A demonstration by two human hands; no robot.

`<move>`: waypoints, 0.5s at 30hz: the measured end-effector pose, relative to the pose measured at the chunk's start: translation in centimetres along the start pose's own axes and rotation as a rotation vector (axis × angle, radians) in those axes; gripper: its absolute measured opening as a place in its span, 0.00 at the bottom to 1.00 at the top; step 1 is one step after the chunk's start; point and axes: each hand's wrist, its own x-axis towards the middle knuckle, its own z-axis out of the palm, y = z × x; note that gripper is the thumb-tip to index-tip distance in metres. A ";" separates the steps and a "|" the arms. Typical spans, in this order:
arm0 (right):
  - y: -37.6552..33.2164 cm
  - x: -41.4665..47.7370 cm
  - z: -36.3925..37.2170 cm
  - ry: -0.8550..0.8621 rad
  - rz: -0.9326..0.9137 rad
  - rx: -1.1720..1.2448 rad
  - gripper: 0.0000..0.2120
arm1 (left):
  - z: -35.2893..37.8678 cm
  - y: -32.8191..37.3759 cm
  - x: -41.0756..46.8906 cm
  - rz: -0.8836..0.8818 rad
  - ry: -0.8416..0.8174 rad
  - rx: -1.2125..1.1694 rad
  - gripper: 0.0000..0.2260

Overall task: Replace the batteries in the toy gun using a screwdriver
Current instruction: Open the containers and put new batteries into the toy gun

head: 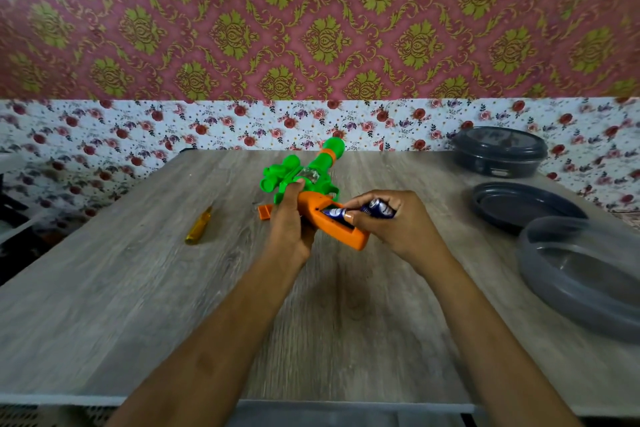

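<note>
**Batteries at the open grip**

Mid-table, the right hand [398, 229] pinches blue batteries [377, 210] at the open compartment [346, 224]. The left hand [289, 222] wraps the toy gun [322, 158]. Match polarity and press each battery flat. Farther left lie the orange cover [265, 211] and the screwdriver [199, 227].

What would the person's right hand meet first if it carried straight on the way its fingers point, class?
Most likely the open battery compartment in the toy gun's orange handle, which the left hand grips. The right hand pinches batteries aimed there; depth is hard to judge.
</note>
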 end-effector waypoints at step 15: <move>-5.2 3.9 0.5 -0.234 0.294 -0.356 0.11 | -0.3 0.1 -0.2 -0.047 -0.141 -0.070 0.15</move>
